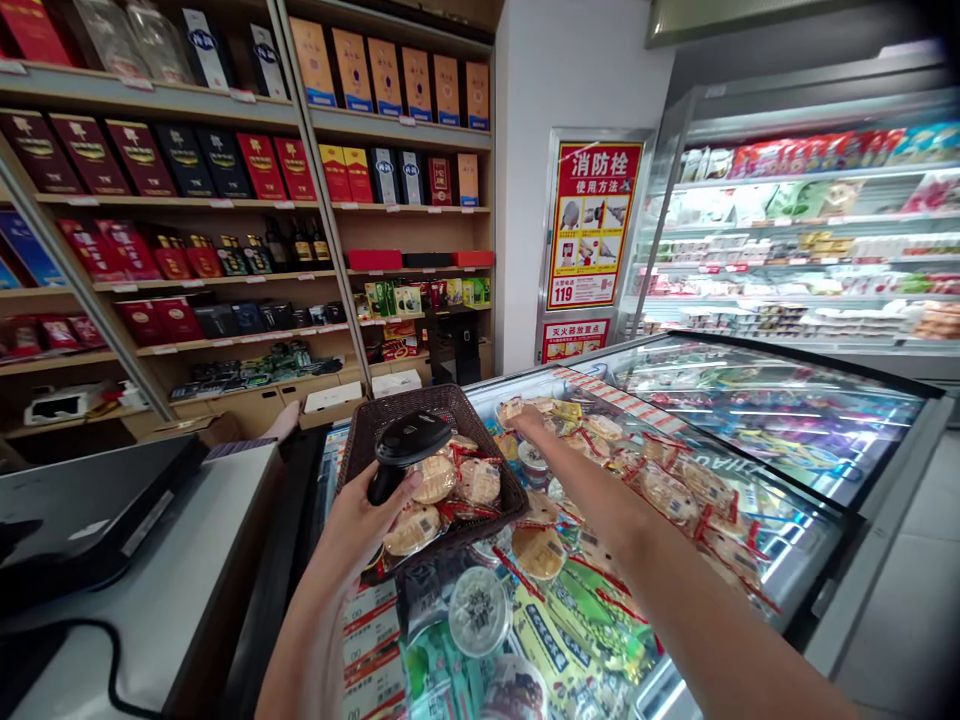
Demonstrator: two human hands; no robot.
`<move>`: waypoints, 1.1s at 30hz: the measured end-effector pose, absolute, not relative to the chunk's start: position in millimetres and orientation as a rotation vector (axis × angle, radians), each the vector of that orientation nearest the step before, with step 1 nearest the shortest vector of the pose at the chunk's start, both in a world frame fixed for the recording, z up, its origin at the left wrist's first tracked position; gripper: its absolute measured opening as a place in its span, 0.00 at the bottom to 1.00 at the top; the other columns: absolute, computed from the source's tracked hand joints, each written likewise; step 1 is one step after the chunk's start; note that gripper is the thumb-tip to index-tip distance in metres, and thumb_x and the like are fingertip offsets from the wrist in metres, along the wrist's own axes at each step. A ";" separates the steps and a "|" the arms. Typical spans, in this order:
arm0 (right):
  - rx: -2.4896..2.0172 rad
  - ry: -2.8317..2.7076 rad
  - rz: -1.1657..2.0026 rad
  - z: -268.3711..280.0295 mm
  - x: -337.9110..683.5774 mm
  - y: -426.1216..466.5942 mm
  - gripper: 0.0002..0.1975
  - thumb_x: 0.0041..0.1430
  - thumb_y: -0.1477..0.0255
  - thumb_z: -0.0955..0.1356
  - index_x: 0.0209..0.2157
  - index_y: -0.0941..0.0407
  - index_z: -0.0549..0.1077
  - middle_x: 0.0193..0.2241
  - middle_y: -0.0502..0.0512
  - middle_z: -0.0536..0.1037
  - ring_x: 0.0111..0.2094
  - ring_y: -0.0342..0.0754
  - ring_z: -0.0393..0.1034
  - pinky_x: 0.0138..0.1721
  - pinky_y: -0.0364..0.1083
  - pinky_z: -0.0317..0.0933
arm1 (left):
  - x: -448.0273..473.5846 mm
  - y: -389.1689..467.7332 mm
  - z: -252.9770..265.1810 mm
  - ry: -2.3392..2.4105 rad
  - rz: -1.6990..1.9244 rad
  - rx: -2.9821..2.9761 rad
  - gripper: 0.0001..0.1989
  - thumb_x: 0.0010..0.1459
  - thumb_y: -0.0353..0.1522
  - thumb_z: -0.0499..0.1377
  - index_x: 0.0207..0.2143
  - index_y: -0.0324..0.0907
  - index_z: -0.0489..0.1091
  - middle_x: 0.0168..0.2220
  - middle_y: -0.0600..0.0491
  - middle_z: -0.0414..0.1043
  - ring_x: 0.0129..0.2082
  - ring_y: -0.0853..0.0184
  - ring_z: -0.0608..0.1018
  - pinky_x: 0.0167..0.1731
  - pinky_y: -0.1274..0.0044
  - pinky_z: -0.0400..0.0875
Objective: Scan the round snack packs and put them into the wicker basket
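Observation:
My left hand [369, 518] is wrapped round the handle of a black barcode scanner [412, 436], held over a dark brown woven basket [351, 450]. Inside the basket lie several clear, red-edged packets of round flat biscuits [478, 482]. Stretched out past the basket's right side, my right hand [531, 424] has its fingers closed on a small biscuit packet [511, 409] at the far end of the freezer top. More biscuit packets [538, 552] are strewn over the glass beneath my right forearm.
Under the glass of the chest freezer [750, 400] are colourful ice-cream packs and a round clear-lidded tub [478, 610]. A counter [202, 560] with a black device [105, 510] is at left. Shelves of boxed bottles [390, 130] and a lit refrigerated display [810, 240] line the back.

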State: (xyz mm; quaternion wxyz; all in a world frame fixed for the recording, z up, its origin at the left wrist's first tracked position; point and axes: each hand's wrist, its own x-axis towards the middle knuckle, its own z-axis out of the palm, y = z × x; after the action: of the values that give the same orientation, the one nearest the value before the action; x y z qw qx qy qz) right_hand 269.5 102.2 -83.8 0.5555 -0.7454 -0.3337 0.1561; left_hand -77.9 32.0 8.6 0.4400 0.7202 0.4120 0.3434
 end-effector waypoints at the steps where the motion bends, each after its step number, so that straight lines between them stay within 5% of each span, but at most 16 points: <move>1: -1.812 -0.748 0.371 -80.1 270.5 100.0 0.10 0.44 0.70 0.74 0.30 0.54 0.73 0.33 0.61 0.78 0.46 0.59 0.72 0.46 0.52 0.62 | -77.7 32.5 8.4 1.006 0.826 1.797 0.25 0.43 0.52 0.66 0.31 0.41 0.69 0.17 0.61 0.60 0.19 0.72 0.60 0.21 0.80 0.53; 6: -1.773 -0.659 0.263 -49.4 272.8 65.7 0.10 0.43 0.69 0.73 0.29 0.53 0.71 0.30 0.52 0.76 0.35 0.50 0.71 0.35 0.45 0.62 | -71.1 26.1 12.1 0.915 0.682 1.850 0.25 0.44 0.51 0.67 0.34 0.41 0.71 0.17 0.61 0.59 0.19 0.72 0.61 0.20 0.80 0.53; 11: -1.433 -0.792 0.455 -20.4 256.7 9.9 0.16 0.46 0.58 0.71 0.31 0.55 0.71 0.24 0.46 0.72 0.22 0.41 0.61 0.22 0.41 0.52 | -61.3 13.1 18.6 0.858 0.669 1.887 0.23 0.46 0.50 0.65 0.35 0.40 0.73 0.16 0.62 0.58 0.17 0.74 0.59 0.18 0.81 0.53; 19: -1.320 -0.958 0.488 -4.5 218.2 -31.2 0.18 0.47 0.59 0.74 0.35 0.56 0.75 0.32 0.50 0.79 0.32 0.43 0.70 0.34 0.41 0.61 | -55.5 4.0 21.8 0.811 0.693 1.857 0.24 0.41 0.51 0.67 0.32 0.40 0.72 0.17 0.61 0.59 0.17 0.73 0.61 0.18 0.80 0.55; 26: -1.376 -0.761 0.635 -14.7 209.4 1.0 0.10 0.53 0.64 0.72 0.30 0.56 0.71 0.26 0.49 0.76 0.25 0.41 0.67 0.24 0.39 0.61 | -61.9 12.8 20.0 0.903 0.738 1.866 0.28 0.45 0.55 0.64 0.36 0.41 0.71 0.17 0.62 0.59 0.17 0.74 0.58 0.18 0.80 0.52; 30: -1.294 -0.901 0.866 -26.4 194.7 30.6 0.08 0.58 0.66 0.69 0.35 0.56 0.72 0.30 0.52 0.78 0.29 0.43 0.72 0.29 0.41 0.67 | -65.7 13.1 21.5 0.922 0.803 1.816 0.31 0.42 0.56 0.65 0.37 0.40 0.72 0.17 0.61 0.59 0.18 0.73 0.60 0.20 0.80 0.53; 33: -1.513 -0.915 0.655 -28.7 204.2 45.3 0.08 0.60 0.65 0.68 0.36 0.56 0.73 0.31 0.51 0.78 0.31 0.44 0.73 0.31 0.41 0.66 | -65.0 8.8 23.6 0.939 0.837 1.795 0.30 0.42 0.56 0.65 0.36 0.40 0.72 0.17 0.61 0.59 0.18 0.73 0.59 0.20 0.80 0.51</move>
State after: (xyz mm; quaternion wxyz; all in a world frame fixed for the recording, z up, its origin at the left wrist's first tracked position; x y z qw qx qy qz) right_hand 204.2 45.3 -28.7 0.5875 -0.6494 -0.3926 0.2811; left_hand -65.0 8.8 23.6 0.4570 0.7284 0.3809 0.3397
